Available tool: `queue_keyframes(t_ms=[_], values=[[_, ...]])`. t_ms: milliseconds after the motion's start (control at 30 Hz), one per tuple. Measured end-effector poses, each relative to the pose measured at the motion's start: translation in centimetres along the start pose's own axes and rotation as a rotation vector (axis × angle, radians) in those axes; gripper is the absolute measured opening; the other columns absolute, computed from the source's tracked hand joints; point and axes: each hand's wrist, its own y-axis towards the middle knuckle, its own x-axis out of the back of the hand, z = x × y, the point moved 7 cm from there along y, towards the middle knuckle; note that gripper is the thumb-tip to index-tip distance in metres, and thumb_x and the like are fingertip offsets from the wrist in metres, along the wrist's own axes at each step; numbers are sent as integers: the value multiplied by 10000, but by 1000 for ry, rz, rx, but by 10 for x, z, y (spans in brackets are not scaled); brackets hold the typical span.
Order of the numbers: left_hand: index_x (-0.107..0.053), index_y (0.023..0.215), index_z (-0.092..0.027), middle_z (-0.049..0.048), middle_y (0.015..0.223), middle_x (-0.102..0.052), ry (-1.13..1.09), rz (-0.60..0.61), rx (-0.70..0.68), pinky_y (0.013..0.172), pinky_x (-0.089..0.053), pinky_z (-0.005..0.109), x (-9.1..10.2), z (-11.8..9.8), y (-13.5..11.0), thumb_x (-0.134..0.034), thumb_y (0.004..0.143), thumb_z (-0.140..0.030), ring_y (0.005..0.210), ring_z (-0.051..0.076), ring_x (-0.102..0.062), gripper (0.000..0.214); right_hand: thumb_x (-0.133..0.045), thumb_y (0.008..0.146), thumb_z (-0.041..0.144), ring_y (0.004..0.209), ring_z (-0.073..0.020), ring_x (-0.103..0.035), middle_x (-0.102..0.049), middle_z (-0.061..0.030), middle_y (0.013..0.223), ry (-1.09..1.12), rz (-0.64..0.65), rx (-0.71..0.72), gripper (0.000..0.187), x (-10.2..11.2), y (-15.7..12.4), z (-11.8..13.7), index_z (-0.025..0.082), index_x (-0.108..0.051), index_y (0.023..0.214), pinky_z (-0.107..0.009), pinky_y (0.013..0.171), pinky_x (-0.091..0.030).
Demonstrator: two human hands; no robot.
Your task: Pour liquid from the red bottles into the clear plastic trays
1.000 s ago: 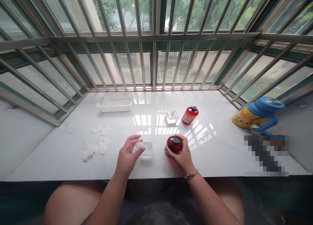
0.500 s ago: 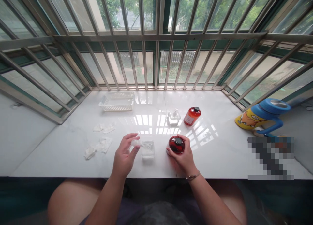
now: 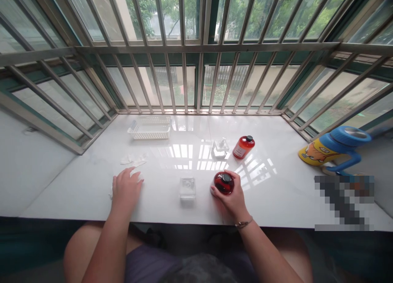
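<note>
My right hand (image 3: 229,191) is wrapped round a dark red bottle (image 3: 223,181) with a black cap, standing upright near the table's front edge. My left hand (image 3: 125,189) is low over the lower white tissues (image 3: 111,193), its fingers bent downward. It hides most of these tissues and whatever is under its fingers. Between the hands sits a small square clear glass bottle (image 3: 187,189), with no stopper visible on it. Farther back, a second clear glass bottle (image 3: 220,148) with a stopper stands beside another red bottle (image 3: 243,147) with a black cap.
A white perforated basket (image 3: 149,132) lies at the back left, with more tissue (image 3: 133,160) in front of it. At the right stands a blue and yellow flask (image 3: 325,150), near a pixelated area. Metal window bars (image 3: 196,49) border the table's far edge.
My left hand has moved left, from beside the small glass bottle to over the tissues. The clear round stopper it held is now out of sight. My right hand keeps its hold.
</note>
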Motion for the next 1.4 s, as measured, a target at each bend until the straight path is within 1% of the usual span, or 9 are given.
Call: queue_keyframes(t_ms=[133, 267, 400, 500, 733, 1033, 1167, 1333, 1400], values=[[-708, 1387, -176, 207, 1690, -507, -8, 186, 54, 1289, -271, 779, -19, 7, 3, -582, 995, -287, 1598, 459, -393, 427, -931, 789, 518, 1144, -304, -707, -653, -107, 1327, -9, 4, 13, 734, 0, 1, -2, 291, -570, 1386, -578, 1101, -595], [-650, 1477, -156, 224, 1718, -469, -155, 108, -19, 1292, -221, 814, -4, -23, -5, -587, 957, -246, 1632, 493, -339, 531, -935, 788, 508, 1147, -304, -711, -656, -107, 1325, -13, 6, 13, 741, 0, 0, -5, 292, -565, 1392, -584, 1111, -592], [-699, 1423, -279, 132, 1620, -608, -574, -11, -278, 1340, -270, 718, 31, -98, -28, -643, 985, -288, 1588, 416, -465, 442, -942, 779, 505, 1149, -304, -713, -654, -111, 1333, -6, 2, 7, 742, 0, -1, -6, 289, -564, 1380, -583, 1105, -598], [-670, 1479, -329, 98, 1651, -582, -805, 50, -421, 1321, -397, 611, 47, -164, -41, -647, 1035, -277, 1593, 359, -478, 448, -947, 774, 496, 1160, -309, -711, -656, -111, 1335, -1, 8, 2, 752, 0, -1, -5, 291, -558, 1384, -588, 1109, -592], [-626, 1533, -279, 148, 1730, -473, -952, 259, -573, 1332, -340, 706, 29, -275, -30, -686, 1032, -291, 1669, 397, -333, 505, -921, 802, 444, 1143, -302, -720, -659, -108, 1335, 67, 19, 34, 711, -3, 0, -3, 298, -549, 1391, -546, 1031, -628], [-707, 1411, -340, 77, 1725, -483, -1034, 363, -528, 1336, -351, 662, 13, -288, -26, -650, 1011, -171, 1651, 363, -366, 439, -928, 762, 418, 1142, -301, -722, -658, -94, 1317, 64, -3, 82, 710, -2, 2, 2, 304, -562, 1360, -509, 998, -641], [-742, 1103, -270, 101, 1597, -599, -1102, 372, -430, 1299, -400, 631, 10, -287, -21, -782, 938, -194, 1596, 370, -443, 186, -938, 743, 403, 1123, -300, -736, -675, -83, 1304, 88, 9, 67, 743, -3, 2, 2, 312, -553, 1371, -508, 985, -646], [-660, 1320, -306, 125, 1668, -509, -1163, 408, -371, 1294, -399, 638, 8, -287, -21, -1000, 743, -269, 1581, 395, -452, 670, -934, 762, 440, 1117, -299, -733, -656, -93, 1340, 74, 6, 39, 722, -3, 1, -2, 311, -558, 1365, -521, 982, -646], [-681, 1282, -301, 131, 1681, -492, -1158, 430, -396, 1293, -397, 646, 7, -288, -24, -1001, 744, -264, 1610, 411, -406, 627, -936, 772, 453, 1140, -300, -728, -649, -95, 1351, 73, 11, 34, 725, -3, 1, -3, 315, -551, 1370, -531, 999, -638]])
